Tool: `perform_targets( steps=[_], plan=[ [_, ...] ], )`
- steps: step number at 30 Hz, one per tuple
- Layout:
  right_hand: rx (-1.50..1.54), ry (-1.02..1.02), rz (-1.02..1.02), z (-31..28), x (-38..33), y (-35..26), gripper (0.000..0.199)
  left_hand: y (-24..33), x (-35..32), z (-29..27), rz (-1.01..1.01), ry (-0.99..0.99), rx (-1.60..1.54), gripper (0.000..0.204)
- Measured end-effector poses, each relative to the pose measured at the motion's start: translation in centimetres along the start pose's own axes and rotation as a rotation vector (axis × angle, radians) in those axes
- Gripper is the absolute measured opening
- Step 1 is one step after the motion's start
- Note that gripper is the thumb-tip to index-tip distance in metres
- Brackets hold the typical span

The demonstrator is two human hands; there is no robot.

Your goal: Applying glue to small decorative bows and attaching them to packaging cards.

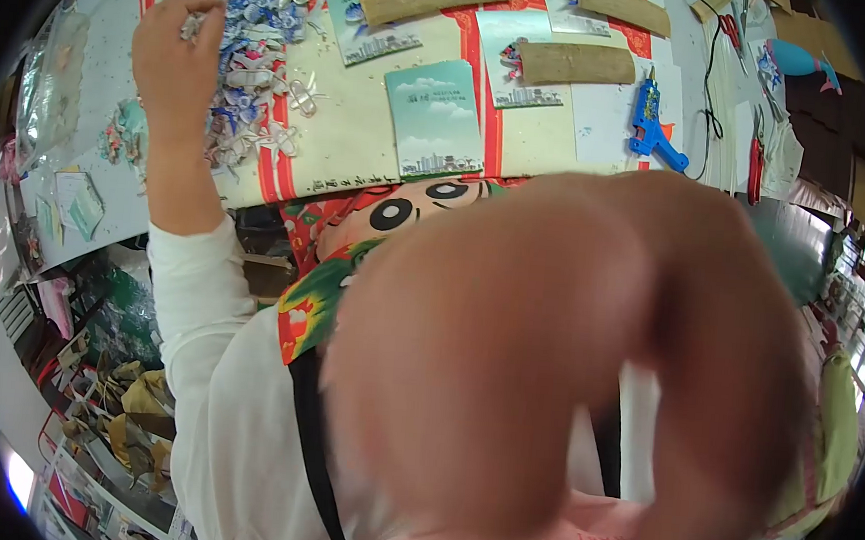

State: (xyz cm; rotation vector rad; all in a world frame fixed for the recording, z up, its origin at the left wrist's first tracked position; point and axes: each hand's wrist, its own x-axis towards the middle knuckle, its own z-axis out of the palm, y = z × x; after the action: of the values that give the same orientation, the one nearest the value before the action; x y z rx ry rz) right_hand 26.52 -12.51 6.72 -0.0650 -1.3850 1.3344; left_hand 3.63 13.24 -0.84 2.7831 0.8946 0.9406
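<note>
Upper left of frame | left hand [176, 61] pinches pale piece [194, 26] beside trinket heap [259, 22], apparently for reach | right hand [507, 346] blurred, grip I cannot tell

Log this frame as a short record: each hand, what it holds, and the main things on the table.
left hand: at the pile's left side, pinching a small pale piece
right hand: raised close to the camera, blurred; contents cannot be told
pile: small blue, white and pinkish pieces
bare card: green, with clouds and a skyline
curved brown strips: three, lying over other cards
glue gun: blue, right of the cards
</note>
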Motion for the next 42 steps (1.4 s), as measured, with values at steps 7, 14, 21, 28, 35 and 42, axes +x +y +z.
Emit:
perform_targets(
  steps=[7, 14, 21, 28, 35, 42],
  plan=[
    [-0.905, 0.688, 0.320, -0.1, -10.5, -6.4, 0.025, 7.7, -3.0, -2.9, 0.261, 0.138, -0.290, 0.027],
    [-1.717, 1.161, 1.517, 0.4, -23.6, -10.7, 0.040, 12.8, -5.0, -2.3, 0.380, 0.150, -0.444, 0.022],
    [-1.789, 0.852, 1.657, 0.3, -24.5, -7.5, 0.049, 15.8, -7.0, -0.6, 0.455, 0.103, -0.597, 0.019],
    [-1.946, 0.854, 1.621, -0.9, -23.5, -5.7, 0.050, 17.4, -8.3, -0.4, 0.408, 0.046, -0.583, 0.018],
    [-1.743, 1.270, 0.983, 0.8, -24.0, -7.9, 0.042, 18.5, -8.2, 0.0, 0.359, 0.058, -0.587, 0.017],
    [-1.056, 0.900, 0.311, 4.7, -18.6, -6.6, 0.032, 19.6, -7.7, 1.7, 0.402, 0.047, -0.592, 0.015]
  ],
)
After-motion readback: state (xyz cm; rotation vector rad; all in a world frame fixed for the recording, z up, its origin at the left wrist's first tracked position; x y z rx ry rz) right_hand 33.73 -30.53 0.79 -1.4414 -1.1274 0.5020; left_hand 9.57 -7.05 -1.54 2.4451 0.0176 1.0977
